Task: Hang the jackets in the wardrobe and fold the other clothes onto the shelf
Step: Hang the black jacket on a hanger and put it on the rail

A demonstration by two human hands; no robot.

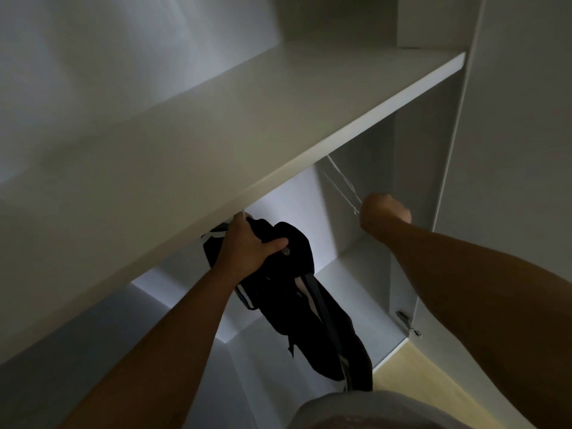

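A black jacket with white stripes hangs down inside the white wardrobe, below the wide shelf. My left hand grips its collar just under the shelf's front edge, where a white hanger tip shows by my fingers. My right hand is curled in a fist further right, holding thin white wire hangers that run up under the shelf. The rail is hidden behind the shelf.
The wardrobe's right side panel stands close to my right hand, with a metal door hinge lower down. The wardrobe floor is pale and dim. A light wooden room floor shows at the bottom right.
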